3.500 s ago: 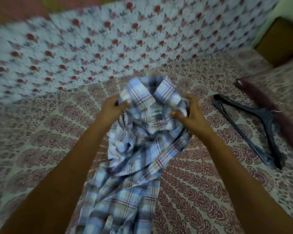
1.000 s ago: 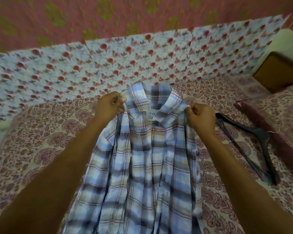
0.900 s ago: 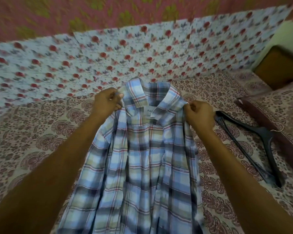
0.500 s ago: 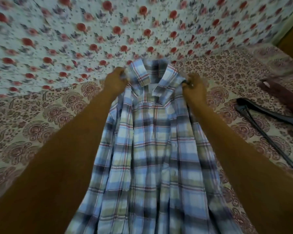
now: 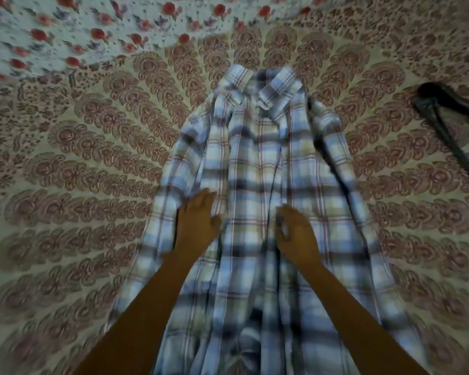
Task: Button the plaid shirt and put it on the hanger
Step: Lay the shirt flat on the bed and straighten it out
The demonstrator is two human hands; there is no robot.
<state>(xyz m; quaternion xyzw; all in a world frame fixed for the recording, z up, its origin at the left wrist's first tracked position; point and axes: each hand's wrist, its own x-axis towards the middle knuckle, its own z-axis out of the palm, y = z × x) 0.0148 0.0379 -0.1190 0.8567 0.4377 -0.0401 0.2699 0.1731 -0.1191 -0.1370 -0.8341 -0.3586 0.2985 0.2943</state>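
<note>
On the paisley bedsheet our left hand lay spread on the plaid shirt; our right hand curled, grip unclear. Bunched fronts could misalign buttons, we judged.

shirt: thin woven cloth, matt, soft w/ creases, blue-white plaid. sheet under it: printed cloth, matt, fairly smooth. floral fabric far left: pale printed cloth, matt. hanger at right: dark, prob plastic, smooth; blurred.
</note>
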